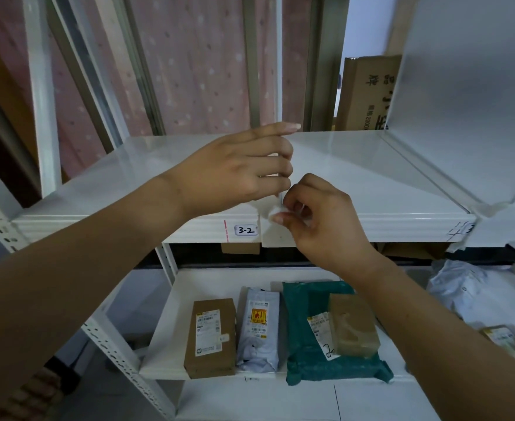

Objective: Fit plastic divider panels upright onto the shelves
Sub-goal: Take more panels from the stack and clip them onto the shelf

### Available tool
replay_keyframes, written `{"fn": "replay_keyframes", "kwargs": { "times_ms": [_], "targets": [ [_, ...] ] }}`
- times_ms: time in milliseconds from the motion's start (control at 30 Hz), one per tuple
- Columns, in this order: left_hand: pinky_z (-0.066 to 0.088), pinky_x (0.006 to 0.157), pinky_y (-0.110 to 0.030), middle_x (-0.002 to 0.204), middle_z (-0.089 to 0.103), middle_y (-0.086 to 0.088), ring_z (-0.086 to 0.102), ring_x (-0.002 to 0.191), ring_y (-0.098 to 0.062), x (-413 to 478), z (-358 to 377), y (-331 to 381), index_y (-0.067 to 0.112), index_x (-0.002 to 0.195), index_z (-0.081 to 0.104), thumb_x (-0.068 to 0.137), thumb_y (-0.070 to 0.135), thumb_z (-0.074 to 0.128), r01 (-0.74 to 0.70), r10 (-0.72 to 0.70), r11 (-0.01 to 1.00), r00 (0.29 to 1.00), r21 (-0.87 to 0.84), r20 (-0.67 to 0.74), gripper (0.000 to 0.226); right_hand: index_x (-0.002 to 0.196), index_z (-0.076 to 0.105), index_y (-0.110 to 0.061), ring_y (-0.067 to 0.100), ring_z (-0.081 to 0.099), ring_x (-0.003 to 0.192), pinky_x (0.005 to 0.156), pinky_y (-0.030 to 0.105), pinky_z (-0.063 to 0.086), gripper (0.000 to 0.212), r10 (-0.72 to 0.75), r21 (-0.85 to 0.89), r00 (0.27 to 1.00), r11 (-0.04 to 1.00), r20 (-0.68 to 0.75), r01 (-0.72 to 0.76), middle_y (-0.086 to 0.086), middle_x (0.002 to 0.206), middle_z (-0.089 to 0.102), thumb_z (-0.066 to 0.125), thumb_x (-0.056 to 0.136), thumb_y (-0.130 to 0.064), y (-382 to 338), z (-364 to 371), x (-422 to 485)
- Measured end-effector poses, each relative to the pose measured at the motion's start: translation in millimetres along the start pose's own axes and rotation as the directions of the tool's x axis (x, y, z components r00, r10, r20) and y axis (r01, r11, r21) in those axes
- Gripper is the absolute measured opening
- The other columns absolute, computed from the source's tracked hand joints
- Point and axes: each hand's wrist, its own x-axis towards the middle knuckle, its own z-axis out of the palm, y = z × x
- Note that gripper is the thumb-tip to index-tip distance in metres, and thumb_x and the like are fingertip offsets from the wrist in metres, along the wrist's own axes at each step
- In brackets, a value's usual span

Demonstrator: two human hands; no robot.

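A thin white divider panel (278,71) stands upright on the white upper shelf (371,183), seen edge-on, running from the shelf's front lip toward the back. My left hand (235,171) is closed around its lower part, fingers curled against the panel's side. My right hand (326,226) pinches a small white clip (274,211) at the panel's foot, right on the shelf's front lip. Another translucent divider panel (469,101) stands upright at the right end of the same shelf.
A label reading 3-2 (246,230) sits on the front lip, left of the clip. A cardboard box (365,92) stands behind the shelf. The lower shelf (171,329) holds several parcels: a brown box (210,335), a white bag (259,329), a green bag (308,354).
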Motion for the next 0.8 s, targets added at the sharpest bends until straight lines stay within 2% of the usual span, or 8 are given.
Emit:
{"fn": "replay_keyframes", "kwargs": {
  "times_ms": [167,300,367,467,567,667,733,800],
  "targets": [
    [0.051,0.112,-0.053,0.094,0.073,-0.007,0.072,0.098,-0.028,-2,-4,-5,0.006,0.098,0.078,0.105,-0.006,0.065,-0.065,0.068,0.994,0.997,0.088,-0.031,0.02,0.079,0.068,-0.007,0.028,0.058,0.072,0.071,0.034,0.046,0.021,-0.032,-0.092,0.998,0.995,-0.047,0.028,0.006,0.081,0.064,0.087,0.082,-0.014,-5,6,6],
    [0.05,0.113,-0.054,0.093,0.073,-0.008,0.072,0.096,-0.029,-22,-16,-14,0.006,0.096,0.079,0.106,-0.005,0.063,-0.077,0.077,0.995,0.997,0.07,0.003,0.021,0.075,0.066,-0.009,0.015,0.046,0.068,0.072,0.027,0.033,0.023,-0.015,-0.066,0.997,0.998,-0.082,0.009,0.003,0.077,0.06,0.086,0.083,-0.018,-20,30,10],
    [0.049,0.113,-0.055,0.096,0.074,-0.009,0.072,0.097,-0.03,-38,-24,-20,0.005,0.099,0.079,0.107,-0.006,0.061,-0.076,0.074,0.996,0.996,0.056,0.04,0.022,0.074,0.066,-0.009,0.013,0.043,0.064,0.07,0.03,0.034,0.024,-0.045,-0.058,0.996,0.998,-0.079,0.04,0.001,0.074,0.058,0.085,0.084,-0.018,-27,44,17],
    [0.049,0.114,-0.056,0.097,0.075,-0.011,0.073,0.096,-0.03,-59,-35,-27,0.003,0.101,0.08,0.106,-0.006,0.063,-0.075,0.071,0.996,0.994,0.045,0.079,0.02,0.073,0.065,-0.008,0.02,0.05,0.062,0.07,0.037,0.041,0.025,-0.087,-0.057,0.995,0.995,-0.041,0.085,0.001,0.073,0.056,0.083,0.085,-0.02,-39,63,27],
    [0.048,0.115,-0.056,0.097,0.075,-0.012,0.073,0.097,-0.03,-71,-39,-28,0.002,0.1,0.081,0.106,-0.006,0.064,-0.042,0.04,0.999,0.995,0.017,0.09,0.019,0.075,0.063,-0.009,0.022,0.052,0.064,0.068,0.037,0.042,0.025,-0.08,-0.045,0.997,0.996,-0.016,0.08,0.001,0.074,0.056,0.082,0.086,-0.021,-45,72,31],
    [0.046,0.116,-0.056,0.097,0.076,-0.012,0.074,0.1,-0.03,-71,-39,-25,0.001,0.099,0.08,0.105,-0.006,0.064,0.001,0.001,1.0,0.997,-0.025,0.079,0.019,0.076,0.062,-0.012,0.021,0.053,0.067,0.065,0.033,0.041,0.033,-0.01,-0.019,1.0,1.0,0.002,0.01,-0.001,0.075,0.055,0.079,0.087,-0.039,-46,73,35],
    [0.046,0.117,-0.055,0.098,0.076,-0.012,0.074,0.101,-0.03,-71,-38,-22,0.001,0.099,0.08,0.106,-0.007,0.063,0.021,-0.018,0.999,0.997,-0.041,0.069,0.021,0.076,0.061,-0.016,0.018,0.052,0.074,0.066,0.034,0.043,0.045,0.059,-0.108,0.998,0.992,-0.012,-0.06,-0.002,0.075,0.056,0.07,0.087,-0.059,-50,74,36],
    [0.045,0.117,-0.054,0.098,0.077,-0.012,0.074,0.102,-0.029,-73,-37,-20,0.001,0.099,0.08,0.106,-0.008,0.062,0.055,-0.051,0.997,0.996,-0.051,0.068,0.021,0.081,0.06,-0.017,0.019,0.053,0.081,0.072,0.038,0.046,0.047,0.108,-0.2,0.992,0.973,-0.058,-0.118,-0.002,0.079,0.057,0.065,0.086,-0.064,-55,78,36]
  ]
}}
